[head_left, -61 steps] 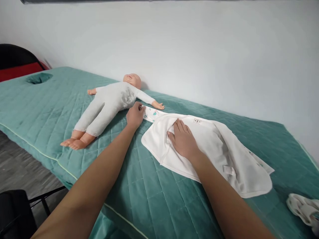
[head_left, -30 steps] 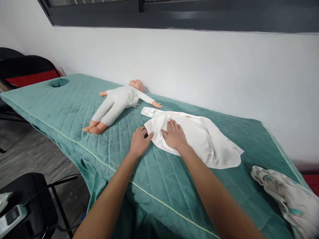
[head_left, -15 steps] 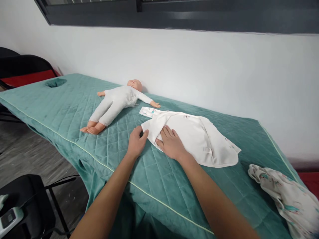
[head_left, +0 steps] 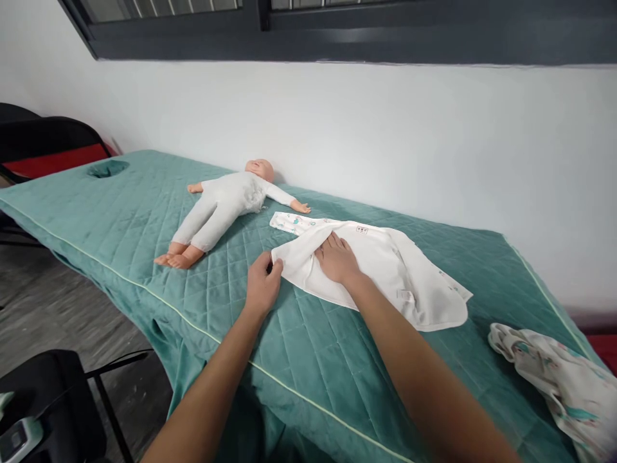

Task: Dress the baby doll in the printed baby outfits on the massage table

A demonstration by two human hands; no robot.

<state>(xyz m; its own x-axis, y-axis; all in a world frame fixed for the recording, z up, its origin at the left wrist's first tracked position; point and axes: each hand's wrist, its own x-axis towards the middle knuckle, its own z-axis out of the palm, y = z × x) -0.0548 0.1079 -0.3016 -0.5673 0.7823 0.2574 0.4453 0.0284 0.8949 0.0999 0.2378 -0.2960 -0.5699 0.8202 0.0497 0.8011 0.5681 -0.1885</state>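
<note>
A white baby garment (head_left: 390,273) lies spread on the green quilted table (head_left: 144,218). My left hand (head_left: 263,283) pinches the garment's near left corner. My right hand (head_left: 337,257) lies flat on the cloth with its fingers stretched out. A patterned sleeve (head_left: 292,222) sticks out past the garment toward the doll. The baby doll (head_left: 222,202) in a white suit lies on its back to the left, apart from both hands.
A crumpled patterned cloth (head_left: 554,379) sits at the table's right end. A white wall runs behind the table under a dark window frame. A black and red chair (head_left: 48,148) stands far left. Another dark chair (head_left: 58,399) is at the lower left.
My left hand left the patterned sleeve near the doll and now grips the garment's near corner. My right hand slid a little further up the cloth. The camera pulled back.
</note>
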